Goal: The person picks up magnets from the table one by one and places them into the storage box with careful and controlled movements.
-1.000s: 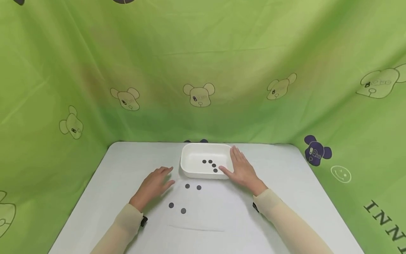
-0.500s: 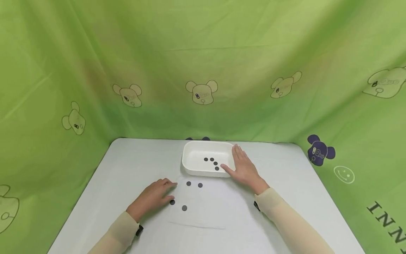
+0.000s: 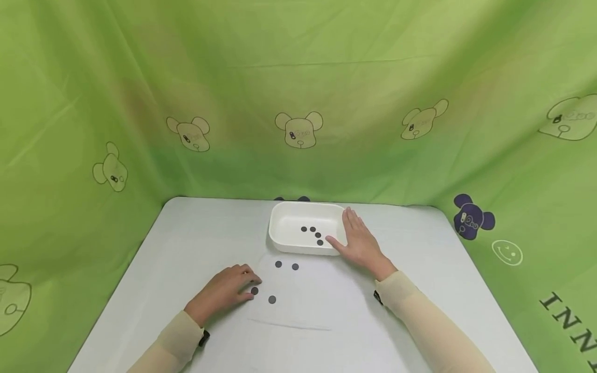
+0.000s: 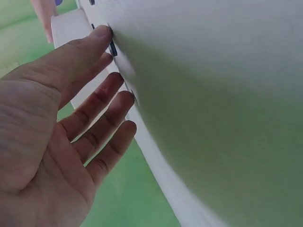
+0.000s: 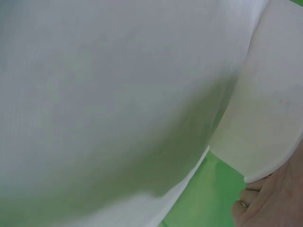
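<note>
On the white table my left hand (image 3: 226, 290) has its thumb and fingertips set around a small dark disc (image 3: 254, 291), with a gap still showing between them. In the left wrist view the dark disc (image 4: 113, 48) appears edge-on by the thumb tip. A white tray (image 3: 298, 249) stands at the back with several dark discs in it. My right hand (image 3: 361, 248) rests on the tray's right end, fingers straight along the rim and thumb over the inside. The right wrist view shows those fingers (image 5: 255, 201) partly, at the tray's edge.
Three more dark discs lie loose on the table: one disc (image 3: 272, 299) right of my left hand, and a disc (image 3: 278, 264) and another disc (image 3: 295, 267) in front of the tray. A green printed cloth (image 3: 298, 171) rises behind and at both sides.
My left hand has come down from beside the tray toward me, to the nearer left disc. The right hand has stayed at the tray; the whole view has shifted slightly.
</note>
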Demonstrator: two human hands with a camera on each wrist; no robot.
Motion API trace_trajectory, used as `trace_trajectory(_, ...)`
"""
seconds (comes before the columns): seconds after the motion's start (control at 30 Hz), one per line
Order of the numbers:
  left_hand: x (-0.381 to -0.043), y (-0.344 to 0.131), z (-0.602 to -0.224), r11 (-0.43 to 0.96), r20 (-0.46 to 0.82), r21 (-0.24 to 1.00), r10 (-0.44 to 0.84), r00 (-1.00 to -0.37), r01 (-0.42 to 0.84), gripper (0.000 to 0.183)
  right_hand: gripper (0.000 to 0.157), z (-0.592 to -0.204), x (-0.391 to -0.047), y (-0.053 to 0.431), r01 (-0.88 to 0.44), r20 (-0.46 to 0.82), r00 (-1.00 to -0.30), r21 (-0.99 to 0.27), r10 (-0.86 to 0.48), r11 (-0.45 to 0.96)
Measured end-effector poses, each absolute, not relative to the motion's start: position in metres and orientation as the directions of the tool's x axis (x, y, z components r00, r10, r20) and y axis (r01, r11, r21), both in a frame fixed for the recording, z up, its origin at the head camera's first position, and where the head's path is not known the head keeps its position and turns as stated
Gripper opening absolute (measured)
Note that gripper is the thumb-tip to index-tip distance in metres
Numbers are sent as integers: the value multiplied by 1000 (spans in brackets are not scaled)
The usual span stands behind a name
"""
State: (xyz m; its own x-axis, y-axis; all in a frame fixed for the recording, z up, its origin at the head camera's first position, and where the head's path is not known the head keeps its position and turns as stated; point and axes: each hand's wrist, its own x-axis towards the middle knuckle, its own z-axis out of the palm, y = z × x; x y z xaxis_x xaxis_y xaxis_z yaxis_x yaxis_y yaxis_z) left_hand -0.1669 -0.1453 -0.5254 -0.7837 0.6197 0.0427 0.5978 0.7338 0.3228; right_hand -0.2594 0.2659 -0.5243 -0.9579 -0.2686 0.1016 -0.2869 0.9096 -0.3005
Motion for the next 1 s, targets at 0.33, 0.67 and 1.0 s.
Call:
trace_trajectory(0.33, -165, -145, -526, 721, 87, 276, 639, -764, 635, 18, 107, -525, -261, 266, -289, 101, -957, -298, -271, 910)
trace_trajectory(0.67, -162, -143, -527, 727, 111, 261, 631, -768, 635, 14, 108, -524, -259, 265, -277, 87, -961, -315, -263, 908)
trace_trajectory(1.0, -159, -139, -525, 744, 74, 307, 603, -794, 594, 20, 108, -525, -259, 266, -284, 98, -959, -311, -267, 907)
